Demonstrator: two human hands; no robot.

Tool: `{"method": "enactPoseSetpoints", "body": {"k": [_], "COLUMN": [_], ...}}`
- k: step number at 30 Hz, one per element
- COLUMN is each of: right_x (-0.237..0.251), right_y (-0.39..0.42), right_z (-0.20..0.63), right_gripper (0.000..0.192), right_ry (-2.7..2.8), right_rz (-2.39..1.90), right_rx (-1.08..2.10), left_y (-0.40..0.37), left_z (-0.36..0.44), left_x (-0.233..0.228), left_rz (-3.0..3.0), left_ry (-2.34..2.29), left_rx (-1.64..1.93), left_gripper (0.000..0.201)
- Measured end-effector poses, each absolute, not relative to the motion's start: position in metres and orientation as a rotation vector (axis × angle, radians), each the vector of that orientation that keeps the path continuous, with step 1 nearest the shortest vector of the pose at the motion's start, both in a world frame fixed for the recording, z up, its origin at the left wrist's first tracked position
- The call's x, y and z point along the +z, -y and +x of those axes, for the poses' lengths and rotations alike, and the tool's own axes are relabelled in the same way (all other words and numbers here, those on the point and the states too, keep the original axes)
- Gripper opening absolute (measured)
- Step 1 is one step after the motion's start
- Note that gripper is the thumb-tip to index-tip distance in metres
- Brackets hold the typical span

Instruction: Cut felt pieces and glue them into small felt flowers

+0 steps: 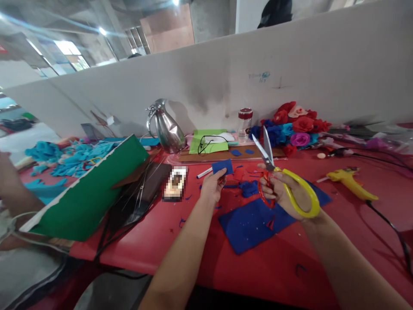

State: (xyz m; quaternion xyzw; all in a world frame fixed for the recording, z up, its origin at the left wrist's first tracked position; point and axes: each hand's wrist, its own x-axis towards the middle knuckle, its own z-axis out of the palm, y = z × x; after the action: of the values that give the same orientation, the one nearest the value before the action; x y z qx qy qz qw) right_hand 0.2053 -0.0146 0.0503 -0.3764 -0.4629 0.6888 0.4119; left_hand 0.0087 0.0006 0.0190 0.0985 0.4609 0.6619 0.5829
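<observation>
Between the thumb and fingers of my left hand is a small blue piece of paper or felt. My right hand holds a pair of scissors with one yellow and one red handle; the blades point up and are spread apart, away from the blue piece. Below the hands lies a larger dark blue sheet on the red table. Crumpled blue scraps lie between my hands. A white marker rests just behind my left hand.
A green board and a blurred-out phone are on the left. Behind stand a steel jug, a glass jar and colourful flowers. A yellow glue gun with its cord lies right. Another person's arm shows far left.
</observation>
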Motion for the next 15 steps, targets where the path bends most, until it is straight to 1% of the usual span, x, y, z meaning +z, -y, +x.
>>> {"method": "enactPoseSetpoints", "body": {"k": [3,5,11,13,15], "right_x": [0.054,0.051,0.037,0.038,0.043], "right_y": [0.016,0.017,0.017,0.021,0.027], "right_z": [0.203,0.202,0.202,0.201,0.199], "right_gripper": [0.025,0.029,0.053,0.052,0.047], "right_ry": [1.065,1.036,1.301,1.405,1.467], "right_rz": [-0.895,-0.89,-1.087,-1.105,-1.095], "right_rx": [1.844,1.846,1.559,1.508,1.49], "left_y": [0.0,0.0,0.002,0.001,-0.001], "left_z": [0.008,0.007,0.015,0.022,0.03], "left_x": [0.022,0.027,0.059,0.074,0.088], "left_rz": [0.205,0.183,0.1,0.115,0.128], "left_ry": [-1.053,-1.035,-0.946,-0.898,-0.863], "left_rx": [1.552,1.573,1.653,1.651,1.613], "left_gripper": [0.021,0.021,0.021,0.019,0.017]}}
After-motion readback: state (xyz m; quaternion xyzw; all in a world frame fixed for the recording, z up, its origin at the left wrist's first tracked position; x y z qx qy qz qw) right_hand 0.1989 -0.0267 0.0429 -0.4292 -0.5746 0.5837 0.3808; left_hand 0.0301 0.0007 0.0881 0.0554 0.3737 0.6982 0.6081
